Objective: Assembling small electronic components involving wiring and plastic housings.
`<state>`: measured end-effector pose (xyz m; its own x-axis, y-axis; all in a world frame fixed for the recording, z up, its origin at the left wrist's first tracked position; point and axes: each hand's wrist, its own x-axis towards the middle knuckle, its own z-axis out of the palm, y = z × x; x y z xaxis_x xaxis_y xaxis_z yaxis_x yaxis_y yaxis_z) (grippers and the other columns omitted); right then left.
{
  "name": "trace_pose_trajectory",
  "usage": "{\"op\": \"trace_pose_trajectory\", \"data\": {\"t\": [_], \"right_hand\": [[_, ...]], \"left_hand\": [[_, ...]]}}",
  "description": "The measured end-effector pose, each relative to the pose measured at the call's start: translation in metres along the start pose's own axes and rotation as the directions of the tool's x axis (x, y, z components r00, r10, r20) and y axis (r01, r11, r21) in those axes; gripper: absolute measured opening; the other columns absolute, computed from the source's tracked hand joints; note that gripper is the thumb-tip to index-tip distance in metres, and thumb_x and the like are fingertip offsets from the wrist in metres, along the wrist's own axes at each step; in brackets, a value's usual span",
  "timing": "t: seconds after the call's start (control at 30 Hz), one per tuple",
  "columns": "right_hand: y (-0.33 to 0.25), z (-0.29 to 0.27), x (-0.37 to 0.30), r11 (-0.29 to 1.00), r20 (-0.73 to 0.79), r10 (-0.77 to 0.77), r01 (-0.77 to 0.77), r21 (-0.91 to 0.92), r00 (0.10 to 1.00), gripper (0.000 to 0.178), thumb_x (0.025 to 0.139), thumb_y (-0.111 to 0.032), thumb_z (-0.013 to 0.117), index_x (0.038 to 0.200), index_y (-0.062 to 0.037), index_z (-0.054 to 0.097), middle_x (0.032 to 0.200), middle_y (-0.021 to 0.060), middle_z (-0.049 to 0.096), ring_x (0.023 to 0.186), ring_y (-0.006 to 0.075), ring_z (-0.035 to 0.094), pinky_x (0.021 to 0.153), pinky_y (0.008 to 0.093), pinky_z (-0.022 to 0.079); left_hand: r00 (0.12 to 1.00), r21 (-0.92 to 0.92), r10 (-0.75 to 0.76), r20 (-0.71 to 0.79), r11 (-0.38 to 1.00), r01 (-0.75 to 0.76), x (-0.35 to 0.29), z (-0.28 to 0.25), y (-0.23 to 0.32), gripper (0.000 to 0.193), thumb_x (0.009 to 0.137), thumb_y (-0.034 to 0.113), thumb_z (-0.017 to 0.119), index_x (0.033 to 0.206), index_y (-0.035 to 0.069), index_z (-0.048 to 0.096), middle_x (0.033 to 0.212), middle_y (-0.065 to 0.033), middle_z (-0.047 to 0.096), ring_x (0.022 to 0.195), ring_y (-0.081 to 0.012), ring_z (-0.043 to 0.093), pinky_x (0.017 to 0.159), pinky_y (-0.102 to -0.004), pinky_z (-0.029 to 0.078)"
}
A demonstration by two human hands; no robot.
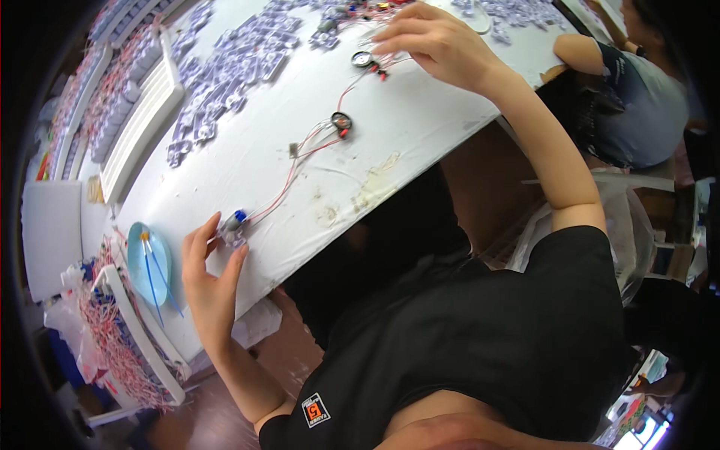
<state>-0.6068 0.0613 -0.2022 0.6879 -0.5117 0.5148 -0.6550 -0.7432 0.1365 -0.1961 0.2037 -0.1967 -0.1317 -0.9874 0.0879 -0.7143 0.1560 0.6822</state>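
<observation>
My left hand (212,274) holds a small motor (235,223) with a blue end, set in a clear plastic housing, between thumb and fingers at the table's left. Thin red and white wires run from it to a small circuit board (293,151) and a round black speaker (341,121). Farther up, my right hand (442,46) is stretched over the table, its fingers loosely bent and slightly apart above thin wires. Just left of those fingers lies a second round speaker (361,58) with small red parts (381,73). Whatever sits directly under this hand is hidden.
Many clear plastic housings (240,67) cover the far table. White trays (142,112) of wired parts stand at left. A light-blue dish (148,262) holds thin blue-handled brushes; a basket of red and white wires (120,337) is below it. Another person (637,97) sits at far right.
</observation>
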Motion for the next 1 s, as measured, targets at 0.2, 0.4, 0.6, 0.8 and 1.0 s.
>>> {"op": "trace_pose_trajectory", "data": {"t": [0.2, 0.4, 0.6, 0.8, 1.0], "right_hand": [[-0.005, 0.006, -0.005, 0.99, 0.13, 0.142, -0.141, -0.012, 0.981, 0.025, 0.082, 0.004, 0.064, 0.097, -0.0133, 0.074, 0.108, -0.0046, 0.071, 0.118, 0.0186, 0.057, 0.1, 0.036, 0.047], [-0.006, 0.007, 0.019, 0.993, 0.019, 0.111, -0.11, -0.053, 0.994, 0.013, 0.081, 0.001, 0.064, 0.081, -0.009, 0.072, 0.097, 0.0002, 0.071, 0.107, 0.0212, 0.061, 0.091, 0.0352, 0.051], [-0.023, 0.028, 0.119, 0.982, -0.076, 0.054, -0.039, 0.186, 0.996, 0.019, 0.088, -0.006, 0.062, 0.103, -0.0102, 0.072, 0.1, 0.0056, 0.071, 0.105, 0.0241, 0.062, 0.09, 0.0376, 0.051], [-0.002, 0.146, 0.254, 0.823, 0.199, 0.294, -0.354, 0.445, 0.935, 0.027, 0.09, -0.014, 0.06, 0.114, -0.0147, 0.072, 0.106, 0.011, 0.072, 0.094, 0.0285, 0.068, 0.086, 0.0393, 0.053], [0.008, 0.218, 0.322, 0.929, 0.162, 0.284, -0.313, 0.197, 0.945, 0.047, 0.087, -0.004, 0.056, 0.129, -0.0252, 0.066, 0.131, 0.0079, 0.063, 0.115, 0.0293, 0.062, 0.101, 0.0403, 0.048]], "left_hand": [[0.999, -0.059, 0.007, -0.041, 0.998, -0.01, 0.001, 0.017, -0.001, 0.041, 0.081, 0.001, 0.073, 0.121, 0.0, 0.067, 0.112, -0.0081, 0.062, 0.103, -0.0181, 0.059, 0.093, -0.0296, 0.046], [0.996, -0.128, 0.066, -0.061, 0.989, -0.073, -0.006, 0.017, 0.005, 0.055, 0.077, 0.002, 0.078, 0.13, 0.002, 0.062, 0.113, -0.0098, 0.062, 0.103, -0.0201, 0.06, 0.093, -0.0307, 0.047], [0.98, -0.172, 0.033, -0.194, 0.983, -0.067, -0.033, 0.009, -0.016, 0.052, 0.081, 0.001, 0.076, 0.131, 0.004, 0.061, 0.113, -0.0134, 0.064, 0.105, -0.0239, 0.064, 0.091, -0.0339, 0.052], [0.951, -0.115, 0.065, -0.303, 0.988, -0.104, -0.041, 0.017, -0.024, 0.049, 0.083, -0.002, 0.072, 0.13, 0.004, 0.061, 0.107, -0.0134, 0.067, 0.1, -0.0238, 0.067, 0.091, -0.034, 0.053], [0.929, -0.125, 0.114, -0.352, 0.978, -0.167, -0.043, 0.02, -0.03, 0.044, 0.084, -0.002, 0.072, 0.126, 0.003, 0.063, 0.106, -0.0143, 0.07, 0.097, -0.0239, 0.071, 0.087, -0.0332, 0.055]]}}
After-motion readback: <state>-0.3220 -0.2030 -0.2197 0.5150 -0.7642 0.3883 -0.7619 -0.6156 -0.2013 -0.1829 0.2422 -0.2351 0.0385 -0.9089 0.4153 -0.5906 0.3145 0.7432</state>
